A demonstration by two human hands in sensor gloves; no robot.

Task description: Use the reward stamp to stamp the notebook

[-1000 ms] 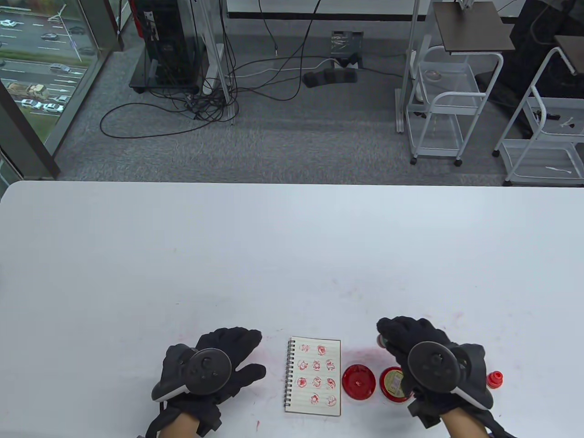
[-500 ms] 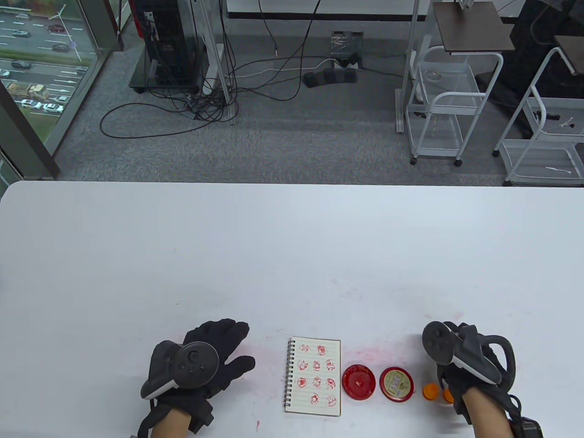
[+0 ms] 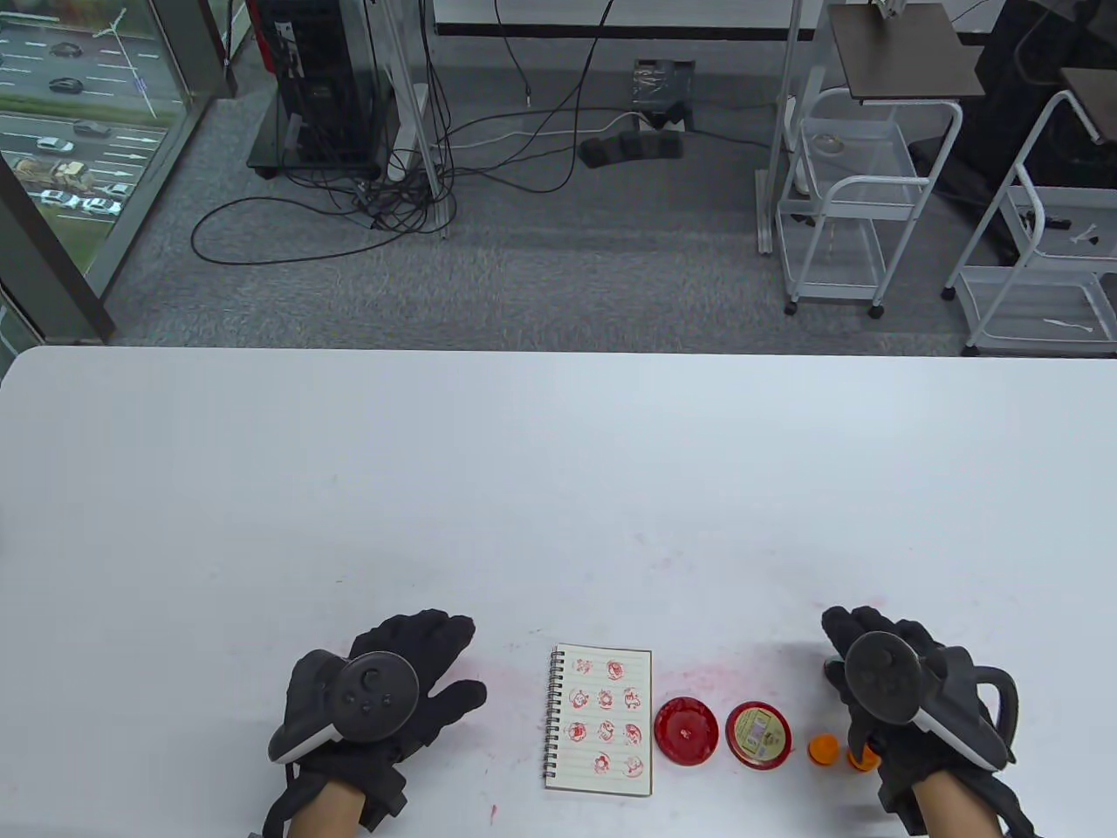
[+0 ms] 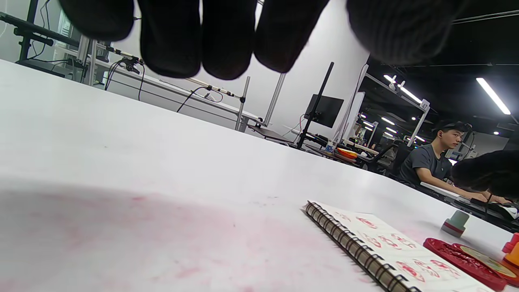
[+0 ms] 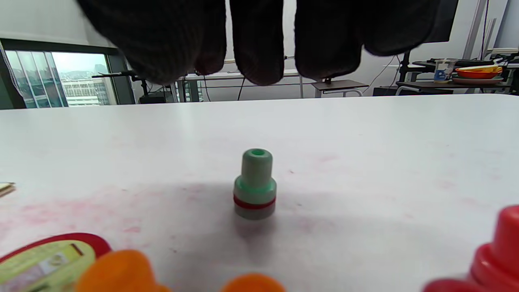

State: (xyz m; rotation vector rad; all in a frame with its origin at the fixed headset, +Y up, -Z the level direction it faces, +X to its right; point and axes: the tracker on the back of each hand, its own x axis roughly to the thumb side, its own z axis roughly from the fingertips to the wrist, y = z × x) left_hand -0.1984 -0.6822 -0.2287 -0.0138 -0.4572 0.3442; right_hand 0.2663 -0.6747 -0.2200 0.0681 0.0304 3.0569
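The spiral notebook [image 3: 602, 720] lies open near the table's front edge, its page covered with several red stamp prints. A small green stamp [image 5: 254, 184] with a red band stands upright on the table. My right hand [image 3: 860, 637] hovers palm down over it, fingers [image 5: 259, 40] straight and holding nothing; the hand hides the stamp in the table view. From the left wrist view the green stamp [image 4: 456, 223] stands beyond the notebook [image 4: 385, 247]. My left hand [image 3: 436, 655] rests flat and open on the table, left of the notebook.
The red ink pad [image 3: 685, 731] and its labelled lid [image 3: 757, 735] lie right of the notebook. Two orange stamps [image 3: 823, 749] stand beside the lid, one partly under my right hand. A red stamp [image 5: 498, 251] stands further right. Pink ink smears mark the white table [image 3: 558, 489].
My right hand held the green stamp over the ink pad lid, carried it right, set it on the table and let go. The left hand shifted slightly left.
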